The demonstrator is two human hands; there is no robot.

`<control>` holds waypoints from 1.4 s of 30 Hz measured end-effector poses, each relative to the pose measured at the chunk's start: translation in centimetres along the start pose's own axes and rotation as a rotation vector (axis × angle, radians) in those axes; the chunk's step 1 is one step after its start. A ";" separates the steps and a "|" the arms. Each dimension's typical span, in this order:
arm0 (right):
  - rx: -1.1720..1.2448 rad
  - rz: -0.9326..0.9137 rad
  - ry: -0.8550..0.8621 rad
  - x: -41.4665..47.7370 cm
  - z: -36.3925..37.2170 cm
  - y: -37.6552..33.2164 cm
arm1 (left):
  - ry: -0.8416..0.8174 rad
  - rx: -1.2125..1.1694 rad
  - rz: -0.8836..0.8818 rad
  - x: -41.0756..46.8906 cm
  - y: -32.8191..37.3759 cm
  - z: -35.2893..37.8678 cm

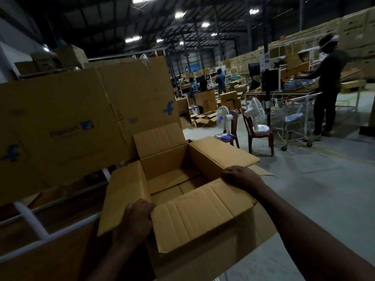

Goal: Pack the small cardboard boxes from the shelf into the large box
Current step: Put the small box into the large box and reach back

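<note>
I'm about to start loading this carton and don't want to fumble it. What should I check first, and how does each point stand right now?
1. Large box open, all four flaps folded out: ok.
2. Inside free for loading: ok, only the bottom flaps show.
3. Left hand has a grip on the near left corner: ok.
4. Right hand has a grip on the right rim: ok.
5. A hand free to pick up small boxes: not ok, both hold the carton.
6. Small boxes within reach on the shelf: cannot tell, none clearly visible.
</note>
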State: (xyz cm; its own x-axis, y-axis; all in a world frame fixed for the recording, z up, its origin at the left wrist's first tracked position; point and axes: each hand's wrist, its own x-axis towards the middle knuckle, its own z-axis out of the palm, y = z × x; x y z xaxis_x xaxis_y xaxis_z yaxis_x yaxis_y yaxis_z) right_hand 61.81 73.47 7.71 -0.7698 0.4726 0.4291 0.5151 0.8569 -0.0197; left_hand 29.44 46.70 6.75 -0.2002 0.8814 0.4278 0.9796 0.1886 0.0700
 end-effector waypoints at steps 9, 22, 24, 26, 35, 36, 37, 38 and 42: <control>-0.022 0.242 -0.064 -0.5 -1.9 2.6 | -0.365 -0.353 0.006 0.9 -0.9 -5.0; 0.739 0.476 -0.605 1.7 -6.1 0.0 | -0.375 -0.059 -0.177 0.1 -0.1 -3.0; 0.660 0.446 -0.693 2.1 -6.8 -0.5 | -0.375 -0.075 -0.175 -0.2 0.2 -3.1; 0.539 0.454 -0.683 3.2 -7.3 -2.2 | -0.330 -0.084 -0.167 -0.2 0.2 -3.9; 0.098 0.110 0.154 9.6 -9.9 -19.7 | 0.216 0.228 -0.256 -2.3 -6.6 -15.0; 0.088 0.067 0.199 10.5 -10.4 -22.7 | 0.255 0.246 -0.274 -3.3 -8.0 -17.0; 0.091 0.038 0.238 11.5 -10.9 -25.2 | 0.297 0.261 -0.279 -4.2 -9.5 -18.9; 0.103 0.010 0.271 12.4 -11.5 -28.2 | 0.343 0.279 -0.284 -5.5 -11.2 -20.8; 0.183 -0.120 0.330 15.2 -13.0 -39.8 | 0.455 0.381 -0.309 -12.1 -18.0 -27.9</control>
State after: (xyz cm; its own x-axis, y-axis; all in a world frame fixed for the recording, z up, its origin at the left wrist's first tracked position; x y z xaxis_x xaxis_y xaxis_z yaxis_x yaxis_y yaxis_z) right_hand 34.55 43.86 26.72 -0.6426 0.3010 0.7046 0.3306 0.9385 -0.0994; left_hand 14.74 20.54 25.42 -0.3610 0.5071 0.7826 0.7864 0.6166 -0.0368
